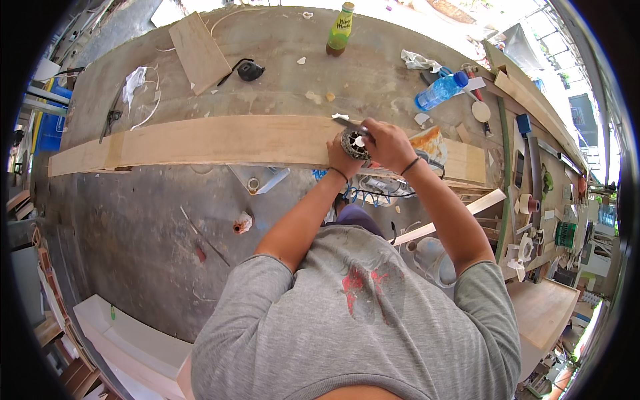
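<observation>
Left hand (339,157): fingers curled around the side of a round, crusted dark container (349,151), gripping it; how far round they reach cannot be told.
Right hand (392,144): fingers closed on a thin dark blade (348,124), its grip hidden under them.
Blade: slants across the container's far side, a white dab (340,116) near its tip; whether it touches the rim cannot be told.
Container: in the air above the long plank (220,139), right of the plank's middle, some white showing in its opening.
Plank: lies along the near edge of the worktable (280,97).
Far edge: a bottle with a yellow-green label (340,30) stands close to it.
Far left corner: a flat wooden board (199,53), with a black tape measure (249,70) just beside.
Right end: a blue-capped bottle (440,91).
</observation>
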Demonstrator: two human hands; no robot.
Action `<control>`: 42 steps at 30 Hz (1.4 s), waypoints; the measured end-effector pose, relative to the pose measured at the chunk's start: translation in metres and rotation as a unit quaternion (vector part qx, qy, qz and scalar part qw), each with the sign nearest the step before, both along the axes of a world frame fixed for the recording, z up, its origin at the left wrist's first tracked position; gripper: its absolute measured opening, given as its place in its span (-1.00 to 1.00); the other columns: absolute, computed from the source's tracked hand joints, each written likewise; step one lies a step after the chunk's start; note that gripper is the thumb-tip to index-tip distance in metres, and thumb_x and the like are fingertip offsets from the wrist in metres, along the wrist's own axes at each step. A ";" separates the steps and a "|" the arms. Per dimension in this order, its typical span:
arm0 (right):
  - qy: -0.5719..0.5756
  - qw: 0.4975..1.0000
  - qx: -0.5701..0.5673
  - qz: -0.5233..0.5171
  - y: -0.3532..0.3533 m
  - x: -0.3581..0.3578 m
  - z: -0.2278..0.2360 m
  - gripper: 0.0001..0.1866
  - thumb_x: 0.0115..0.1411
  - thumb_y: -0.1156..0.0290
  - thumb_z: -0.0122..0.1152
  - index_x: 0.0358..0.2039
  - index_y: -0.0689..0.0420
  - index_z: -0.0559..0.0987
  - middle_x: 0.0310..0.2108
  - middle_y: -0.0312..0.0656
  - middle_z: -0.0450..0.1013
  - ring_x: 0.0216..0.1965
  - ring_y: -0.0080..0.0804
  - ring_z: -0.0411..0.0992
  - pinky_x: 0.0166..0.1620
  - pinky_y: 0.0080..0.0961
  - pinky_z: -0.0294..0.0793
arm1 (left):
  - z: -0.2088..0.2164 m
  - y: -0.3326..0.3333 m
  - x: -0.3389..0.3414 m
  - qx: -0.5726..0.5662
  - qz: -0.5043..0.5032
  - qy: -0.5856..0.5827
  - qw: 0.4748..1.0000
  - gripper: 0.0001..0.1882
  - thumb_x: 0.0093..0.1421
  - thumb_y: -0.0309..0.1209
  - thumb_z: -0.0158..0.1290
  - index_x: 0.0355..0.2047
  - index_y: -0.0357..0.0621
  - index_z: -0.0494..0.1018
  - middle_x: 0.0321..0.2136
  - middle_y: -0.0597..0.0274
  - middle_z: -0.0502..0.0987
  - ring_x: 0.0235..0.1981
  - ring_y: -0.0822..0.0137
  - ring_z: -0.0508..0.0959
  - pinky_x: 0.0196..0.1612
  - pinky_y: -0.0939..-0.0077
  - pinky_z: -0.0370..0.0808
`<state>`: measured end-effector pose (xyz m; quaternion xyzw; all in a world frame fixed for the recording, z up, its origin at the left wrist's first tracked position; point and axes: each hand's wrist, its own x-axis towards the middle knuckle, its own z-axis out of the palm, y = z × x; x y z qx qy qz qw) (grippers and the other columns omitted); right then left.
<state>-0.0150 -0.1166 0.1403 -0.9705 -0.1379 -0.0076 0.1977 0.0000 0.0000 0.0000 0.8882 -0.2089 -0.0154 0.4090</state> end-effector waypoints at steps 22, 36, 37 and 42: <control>-0.010 1.000 0.015 -0.005 -0.004 -0.004 -0.027 -0.77 0.04 0.39 -0.01 -0.24 0.04 0.44 -0.43 -0.04 0.49 -0.30 -0.01 0.49 -0.30 -0.17 0.44 | 0.009 -0.015 0.004 -0.122 -0.100 0.079 0.984 -0.50 0.12 -0.26 0.07 0.01 -0.19 0.22 -0.01 0.12 0.35 0.08 0.19 0.33 0.12 0.31 0.22; -0.060 0.933 0.275 -0.224 -0.117 -0.109 -0.027 -0.53 -0.20 0.16 0.41 -0.44 0.21 0.39 -0.56 -0.03 0.36 -0.46 -0.08 0.37 -0.37 -0.30 0.34 | 0.077 -0.019 -0.006 -0.120 -0.154 -0.070 0.978 -0.64 -0.05 -0.39 0.21 -0.20 -0.19 0.48 -0.26 0.16 0.56 -0.19 0.20 0.53 -0.06 0.34 0.41; -0.021 0.938 0.265 -0.224 -0.126 -0.122 -0.022 -0.49 -0.22 0.13 0.43 -0.44 0.21 0.39 -0.53 -0.02 0.37 -0.43 -0.08 0.38 -0.35 -0.30 0.34 | 0.093 -0.032 -0.010 -0.087 -0.204 -0.085 0.971 -0.62 -0.09 -0.39 0.23 -0.21 -0.17 0.49 -0.28 0.18 0.57 -0.21 0.21 0.54 -0.10 0.37 0.43; 0.115 0.931 0.253 -0.236 -0.169 -0.164 -0.011 -0.40 -0.29 0.06 0.47 -0.37 0.25 0.47 -0.43 -0.02 0.42 -0.34 -0.12 0.41 -0.24 -0.35 0.38 | 0.141 -0.120 -0.031 -0.121 -0.313 -0.025 0.942 -0.67 -0.22 -0.39 0.27 -0.37 -0.17 0.54 -0.42 0.17 0.57 -0.41 0.23 0.58 -0.30 0.43 0.49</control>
